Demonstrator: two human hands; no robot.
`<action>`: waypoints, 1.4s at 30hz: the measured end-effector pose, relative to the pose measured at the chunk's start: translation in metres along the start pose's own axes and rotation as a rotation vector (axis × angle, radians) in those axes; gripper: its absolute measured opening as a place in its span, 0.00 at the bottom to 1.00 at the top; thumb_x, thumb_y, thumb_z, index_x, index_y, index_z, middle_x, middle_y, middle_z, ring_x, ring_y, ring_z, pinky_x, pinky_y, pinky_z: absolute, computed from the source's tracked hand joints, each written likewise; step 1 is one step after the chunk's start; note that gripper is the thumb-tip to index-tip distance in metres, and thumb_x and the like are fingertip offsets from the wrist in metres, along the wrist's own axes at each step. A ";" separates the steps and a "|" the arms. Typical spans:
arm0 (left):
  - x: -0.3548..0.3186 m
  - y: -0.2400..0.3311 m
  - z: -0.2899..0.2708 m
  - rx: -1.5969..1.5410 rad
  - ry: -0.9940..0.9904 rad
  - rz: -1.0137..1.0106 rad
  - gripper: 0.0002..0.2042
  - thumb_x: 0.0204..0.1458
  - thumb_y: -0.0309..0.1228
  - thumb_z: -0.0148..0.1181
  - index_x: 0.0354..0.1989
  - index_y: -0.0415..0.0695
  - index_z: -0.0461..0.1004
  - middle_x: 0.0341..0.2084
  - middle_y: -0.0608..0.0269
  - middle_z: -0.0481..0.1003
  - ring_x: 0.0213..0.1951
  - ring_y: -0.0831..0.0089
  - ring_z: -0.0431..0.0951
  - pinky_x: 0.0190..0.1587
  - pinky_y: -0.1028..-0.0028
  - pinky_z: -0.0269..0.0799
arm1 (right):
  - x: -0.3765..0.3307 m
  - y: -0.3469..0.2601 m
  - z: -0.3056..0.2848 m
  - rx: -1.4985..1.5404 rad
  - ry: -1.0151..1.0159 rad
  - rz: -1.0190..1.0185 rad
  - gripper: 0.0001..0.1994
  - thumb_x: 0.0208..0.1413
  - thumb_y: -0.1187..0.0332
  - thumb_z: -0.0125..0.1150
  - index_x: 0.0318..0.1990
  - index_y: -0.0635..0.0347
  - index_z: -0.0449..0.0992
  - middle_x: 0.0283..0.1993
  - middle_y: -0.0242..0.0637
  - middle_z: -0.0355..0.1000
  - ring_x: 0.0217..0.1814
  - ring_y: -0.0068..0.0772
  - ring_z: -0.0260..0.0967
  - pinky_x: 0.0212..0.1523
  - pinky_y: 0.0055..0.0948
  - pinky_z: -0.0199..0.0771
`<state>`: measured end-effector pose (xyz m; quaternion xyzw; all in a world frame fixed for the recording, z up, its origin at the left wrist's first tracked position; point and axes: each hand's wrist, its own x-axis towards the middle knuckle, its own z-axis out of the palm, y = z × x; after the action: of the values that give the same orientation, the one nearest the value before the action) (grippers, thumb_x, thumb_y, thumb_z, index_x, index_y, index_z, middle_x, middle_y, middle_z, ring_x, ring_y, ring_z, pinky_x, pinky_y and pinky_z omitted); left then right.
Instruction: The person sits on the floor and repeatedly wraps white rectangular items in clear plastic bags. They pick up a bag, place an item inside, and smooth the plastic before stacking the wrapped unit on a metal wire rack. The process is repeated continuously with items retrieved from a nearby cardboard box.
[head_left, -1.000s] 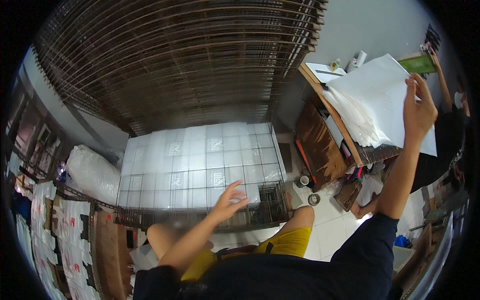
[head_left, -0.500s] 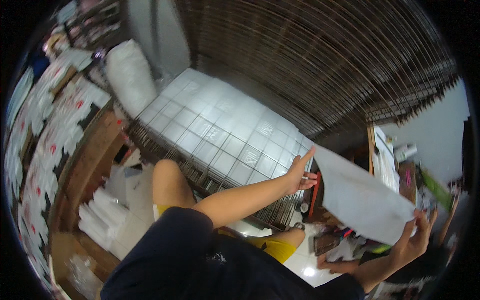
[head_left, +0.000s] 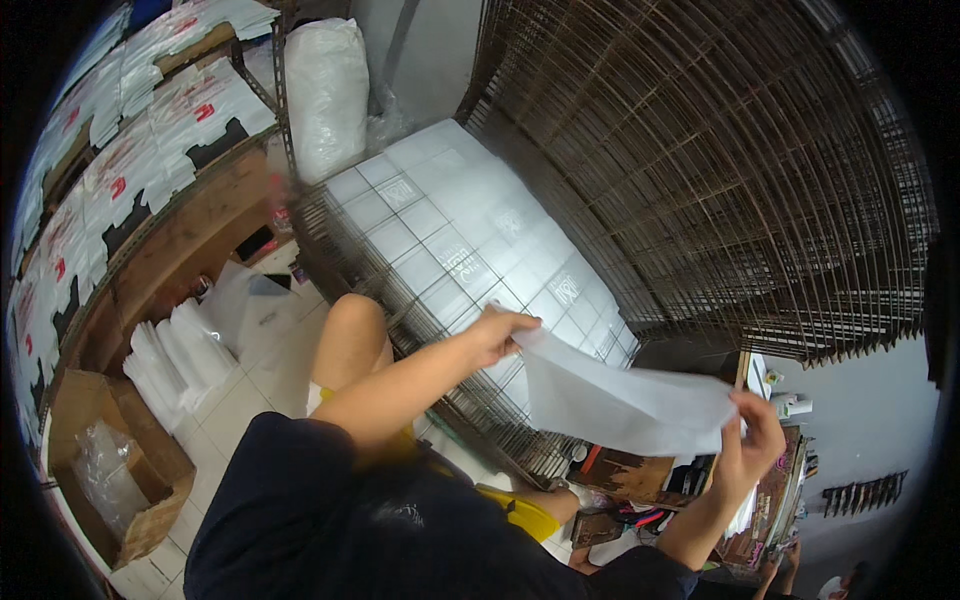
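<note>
A translucent white plastic sheet [head_left: 625, 405] stretches between my two hands, sagging a little along its lower edge. My left hand [head_left: 497, 335] is closed on its left end, just above the near side of a wire rack. At the opposite end, my right hand [head_left: 752, 432] pinches the sheet between thumb and fingers. Beneath the left end lies the wire rack [head_left: 345, 262], its grid over pale plastic pieces [head_left: 440, 180] with white printed marks. Part of the rack's right end is hidden behind the sheet.
Many wire racks [head_left: 700, 170] stand raised behind the pale pieces. On the left are stacked printed bags [head_left: 150, 150] on shelving, an open cardboard box [head_left: 150, 465] and white plastic bundles [head_left: 175, 355] on the floor. A stuffed white sack [head_left: 325, 100] stands at the back. Another person's hand [head_left: 780, 565] shows lower right.
The sheet has moved left toward the rack with both hands. My left hand, its fingers spread before, is now closed on the sheet's end. The view has turned.
</note>
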<state>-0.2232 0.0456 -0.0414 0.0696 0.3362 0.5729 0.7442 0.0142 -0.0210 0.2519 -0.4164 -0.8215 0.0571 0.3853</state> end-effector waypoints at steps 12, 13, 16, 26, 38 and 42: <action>0.060 0.264 -0.072 0.043 0.451 0.593 0.16 0.37 0.17 0.55 0.38 0.37 0.66 0.37 0.54 0.69 0.36 0.63 0.71 0.35 0.66 0.72 | 0.108 0.054 0.208 0.840 -0.088 0.541 0.05 0.49 0.77 0.55 0.34 0.58 0.70 0.27 0.26 0.68 0.28 0.14 0.64 0.29 0.13 0.60; 0.061 0.283 -0.077 0.088 0.408 0.700 0.18 0.38 0.17 0.55 0.42 0.37 0.64 0.39 0.54 0.68 0.37 0.63 0.71 0.37 0.66 0.73 | 0.110 0.048 0.216 0.844 -0.064 0.509 0.06 0.49 0.78 0.54 0.35 0.59 0.70 0.29 0.27 0.68 0.28 0.14 0.64 0.29 0.13 0.61; 0.011 0.324 -0.065 0.211 0.356 0.837 0.23 0.40 0.17 0.53 0.48 0.39 0.59 0.41 0.55 0.68 0.42 0.63 0.71 0.43 0.66 0.72 | 0.098 0.032 0.248 0.862 -0.004 0.478 0.15 0.44 0.85 0.53 0.42 0.63 0.67 0.42 0.37 0.69 0.36 0.21 0.66 0.34 0.19 0.67; -0.006 0.295 -0.239 0.110 0.527 0.976 0.35 0.44 0.23 0.56 0.62 0.47 0.46 0.47 0.56 0.67 0.46 0.67 0.69 0.45 0.69 0.69 | -0.005 0.042 0.445 1.107 -0.327 0.716 0.30 0.46 0.85 0.53 0.61 0.64 0.58 0.45 0.41 0.70 0.34 0.23 0.70 0.33 0.22 0.73; -0.097 0.107 -0.247 0.866 0.539 0.697 0.46 0.41 0.38 0.67 0.66 0.45 0.41 0.60 0.43 0.54 0.61 0.52 0.57 0.58 0.59 0.57 | -0.043 0.074 0.600 0.846 -0.466 0.862 0.30 0.49 0.84 0.48 0.62 0.62 0.55 0.53 0.47 0.64 0.32 0.27 0.70 0.31 0.24 0.76; -0.121 0.060 -0.207 1.357 0.571 0.706 0.32 0.39 0.40 0.66 0.54 0.42 0.64 0.55 0.48 0.62 0.58 0.51 0.61 0.58 0.59 0.57 | -0.065 0.100 0.619 0.833 -0.445 0.939 0.30 0.50 0.84 0.48 0.63 0.60 0.54 0.41 0.45 0.68 0.29 0.27 0.70 0.31 0.24 0.75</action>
<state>-0.4054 -0.1014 -0.1191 0.4584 0.7449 0.4409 0.2015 -0.3201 0.1369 -0.2580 -0.5246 -0.5222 0.6161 0.2694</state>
